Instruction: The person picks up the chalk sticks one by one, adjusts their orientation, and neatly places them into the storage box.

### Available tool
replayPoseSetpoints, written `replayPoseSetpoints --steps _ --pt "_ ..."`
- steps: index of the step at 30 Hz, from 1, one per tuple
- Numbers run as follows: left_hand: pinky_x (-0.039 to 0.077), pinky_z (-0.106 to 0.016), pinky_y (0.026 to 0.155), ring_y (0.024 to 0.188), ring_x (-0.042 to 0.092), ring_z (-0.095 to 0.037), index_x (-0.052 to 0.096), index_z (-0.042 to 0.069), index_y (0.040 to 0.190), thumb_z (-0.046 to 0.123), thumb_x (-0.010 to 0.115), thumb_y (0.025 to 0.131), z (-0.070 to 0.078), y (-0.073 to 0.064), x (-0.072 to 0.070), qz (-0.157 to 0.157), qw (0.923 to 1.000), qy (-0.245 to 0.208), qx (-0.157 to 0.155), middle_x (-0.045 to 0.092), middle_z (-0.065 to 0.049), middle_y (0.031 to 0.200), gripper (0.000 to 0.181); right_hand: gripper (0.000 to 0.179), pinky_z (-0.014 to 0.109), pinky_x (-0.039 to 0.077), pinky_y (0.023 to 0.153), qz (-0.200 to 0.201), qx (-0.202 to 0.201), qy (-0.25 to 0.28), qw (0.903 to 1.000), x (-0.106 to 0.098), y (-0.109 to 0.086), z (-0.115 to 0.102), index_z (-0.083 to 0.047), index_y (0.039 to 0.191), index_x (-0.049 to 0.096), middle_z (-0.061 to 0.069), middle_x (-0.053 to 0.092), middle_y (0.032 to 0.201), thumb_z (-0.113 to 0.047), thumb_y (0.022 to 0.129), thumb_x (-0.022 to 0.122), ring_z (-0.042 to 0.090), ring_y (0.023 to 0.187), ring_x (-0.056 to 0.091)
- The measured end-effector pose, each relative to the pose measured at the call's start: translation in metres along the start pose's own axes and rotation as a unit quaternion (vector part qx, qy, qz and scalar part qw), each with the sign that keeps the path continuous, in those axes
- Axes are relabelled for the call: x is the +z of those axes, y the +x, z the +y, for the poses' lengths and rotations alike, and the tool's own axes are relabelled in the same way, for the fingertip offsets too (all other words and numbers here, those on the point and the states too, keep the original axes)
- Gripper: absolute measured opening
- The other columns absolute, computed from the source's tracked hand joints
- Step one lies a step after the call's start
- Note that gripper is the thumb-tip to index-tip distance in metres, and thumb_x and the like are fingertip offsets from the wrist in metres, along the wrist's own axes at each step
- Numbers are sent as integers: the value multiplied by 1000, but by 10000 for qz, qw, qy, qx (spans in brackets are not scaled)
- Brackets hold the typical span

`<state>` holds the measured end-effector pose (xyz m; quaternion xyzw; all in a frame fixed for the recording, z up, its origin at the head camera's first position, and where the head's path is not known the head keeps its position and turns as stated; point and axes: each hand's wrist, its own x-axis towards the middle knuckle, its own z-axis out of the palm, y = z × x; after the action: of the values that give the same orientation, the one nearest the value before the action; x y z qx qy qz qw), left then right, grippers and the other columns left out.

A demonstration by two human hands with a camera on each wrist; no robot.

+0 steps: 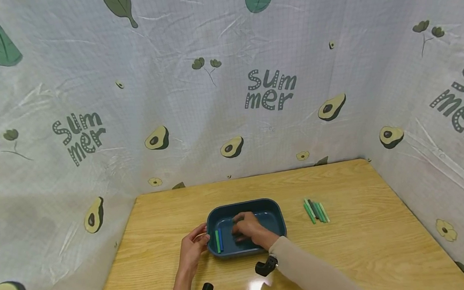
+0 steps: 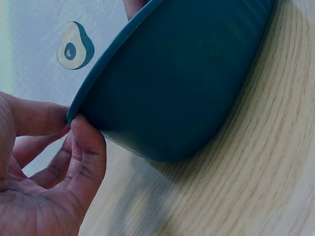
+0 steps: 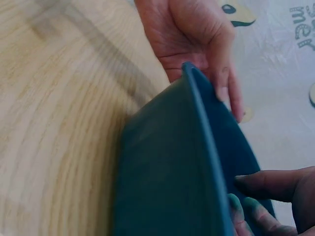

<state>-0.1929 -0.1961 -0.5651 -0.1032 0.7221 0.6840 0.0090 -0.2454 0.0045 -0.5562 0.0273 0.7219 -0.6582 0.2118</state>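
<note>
Rim-pinched by the left hand [image 1: 193, 249], the teal tray [image 1: 245, 254] should be kept steady; inside its left end lie green stick [image 1: 217, 242] and blue stick [image 1: 221, 240]. Whether anything is held by the part-curled right hand [image 1: 249, 227] inside cannot be told.

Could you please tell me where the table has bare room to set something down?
Bare tabletop lies right of the stick cluster and left of the left hand. It's crowded inside the tray, around the right hand, blue stick and green stick.

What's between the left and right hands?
Head view: between the left hand and the right hand, a green stick and a blue stick lie in the tray, just inside its left wall.
</note>
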Motion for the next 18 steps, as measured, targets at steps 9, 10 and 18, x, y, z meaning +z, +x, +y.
replayPoseSetpoints --steps 9,10,18 --pt "54 -25 66 90 62 -10 54 -2 137 -3 57 94 0 0 0 37 10000 -5 86 55 -25 126 43 33 41 59 70 -4 -666 -138 9977 -22 -16 -16 2 118 61 16 69 100 -3 86 69 33 86 69" --pt "54 -25 66 89 62 -10 55 -2 137 -3 58 94 0 0 0 42 10000 -11 82 55 -24 125 43 32 41 59 71 19 -727 -163 9972 -25 -18 -17 1 118 61 16 69 101 -3 87 69 33 87 69" --pt "53 -24 66 91 62 -9 56 0 136 -2 58 94 -3 -1 -1 51 9999 4 88 56 -23 124 42 34 45 58 78 295 -1075 -296 9933 -47 -33 -25 -1 123 60 17 65 111 -8 90 67 28 93 67"
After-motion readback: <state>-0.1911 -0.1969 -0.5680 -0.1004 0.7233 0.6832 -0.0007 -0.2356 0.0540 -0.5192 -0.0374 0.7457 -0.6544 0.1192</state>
